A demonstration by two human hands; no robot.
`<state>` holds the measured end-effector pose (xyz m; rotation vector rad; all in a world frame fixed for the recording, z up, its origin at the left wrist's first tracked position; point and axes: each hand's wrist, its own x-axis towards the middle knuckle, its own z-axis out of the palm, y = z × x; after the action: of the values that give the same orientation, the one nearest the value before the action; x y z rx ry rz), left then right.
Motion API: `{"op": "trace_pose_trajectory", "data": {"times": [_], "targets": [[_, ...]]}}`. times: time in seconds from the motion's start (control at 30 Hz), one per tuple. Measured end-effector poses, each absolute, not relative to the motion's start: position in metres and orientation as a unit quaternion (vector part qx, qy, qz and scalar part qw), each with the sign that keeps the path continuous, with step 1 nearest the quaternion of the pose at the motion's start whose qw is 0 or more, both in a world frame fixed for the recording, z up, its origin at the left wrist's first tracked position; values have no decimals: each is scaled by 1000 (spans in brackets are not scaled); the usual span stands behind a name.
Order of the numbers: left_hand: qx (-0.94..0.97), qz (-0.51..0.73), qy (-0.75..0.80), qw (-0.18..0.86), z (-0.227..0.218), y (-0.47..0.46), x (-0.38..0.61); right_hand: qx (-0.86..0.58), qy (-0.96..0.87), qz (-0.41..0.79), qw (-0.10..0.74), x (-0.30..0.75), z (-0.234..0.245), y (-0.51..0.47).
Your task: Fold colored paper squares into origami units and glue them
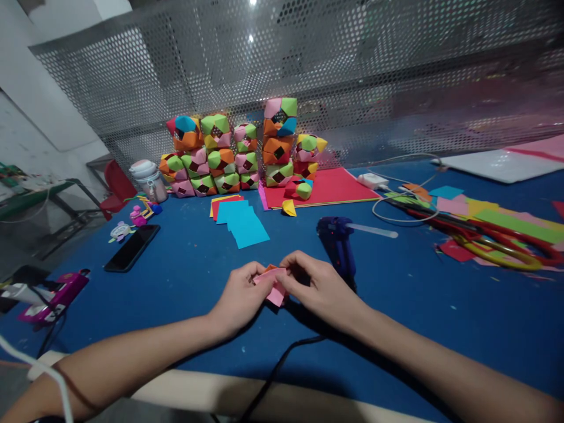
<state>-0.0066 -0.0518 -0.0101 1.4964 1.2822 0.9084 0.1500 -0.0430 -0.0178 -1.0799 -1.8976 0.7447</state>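
Both my hands meet just above the blue table (pixel 440 305) near its front edge. My left hand (pixel 240 296) and my right hand (pixel 319 285) pinch a small folded pink paper piece (pixel 274 286) between their fingertips; an orange edge shows at its top. A blue glue gun (pixel 337 244) lies right behind my right hand, its clear glue stick pointing right and its black cord running toward me.
Stacked multicoloured paper cubes (pixel 240 155) stand at the back against a perforated metal screen. Cyan paper squares (pixel 244 223), a red sheet (pixel 339 185), a black phone (pixel 132 248), a jar (pixel 150 179), red-and-yellow scissors (pixel 497 241) and paper scraps lie around.
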Motion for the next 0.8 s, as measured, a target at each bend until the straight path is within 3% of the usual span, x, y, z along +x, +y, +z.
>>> {"op": "trace_pose_trajectory", "data": {"times": [0.8], "targets": [[569, 421, 524, 474, -12, -47, -8, -437, -734, 292, 431, 155, -17, -42]]}}
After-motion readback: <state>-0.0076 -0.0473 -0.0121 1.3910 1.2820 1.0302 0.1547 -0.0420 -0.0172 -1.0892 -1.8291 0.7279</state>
